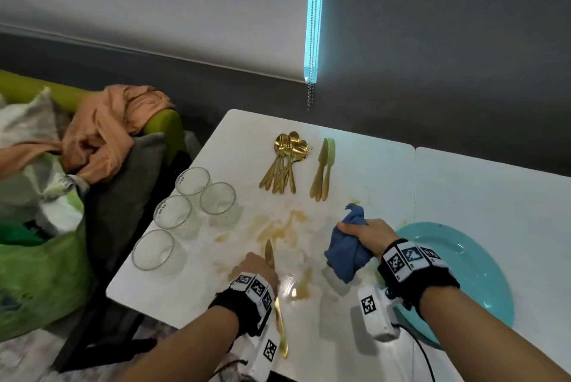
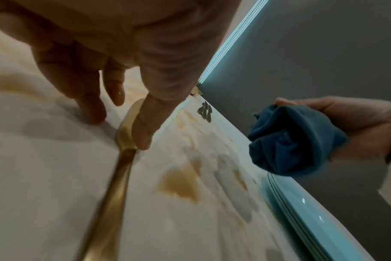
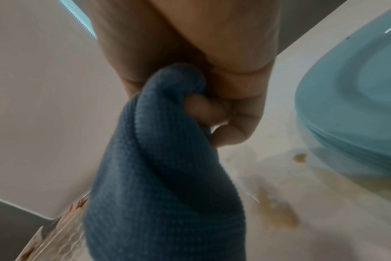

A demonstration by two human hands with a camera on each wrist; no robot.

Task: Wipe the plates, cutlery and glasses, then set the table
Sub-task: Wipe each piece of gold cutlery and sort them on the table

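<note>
A gold knife (image 1: 269,253) (image 2: 125,134) lies flat on the white table (image 1: 241,147) near its front edge. My left hand (image 1: 262,261) (image 2: 118,128) is over it: the thumb touches its right edge and the fingers rest on the table at its other side. My right hand (image 1: 361,233) (image 3: 212,114) grips a bunched blue cloth (image 1: 346,255) (image 2: 286,141) (image 3: 163,176) above the table. A turquoise plate stack (image 1: 463,258) (image 3: 357,106) sits under the right wrist. Several glasses (image 1: 172,211) stand at the left. Gold spoons and forks (image 1: 284,165) and two knives (image 1: 323,168) lie at the back.
Brown stains (image 1: 287,224) (image 2: 181,183) smear the table between my hands. A second white table (image 1: 494,190) abuts on the right. Left of the table is a green sofa (image 1: 163,125) piled with clothes, a grey cushion (image 1: 123,196) and a green bag (image 1: 37,273).
</note>
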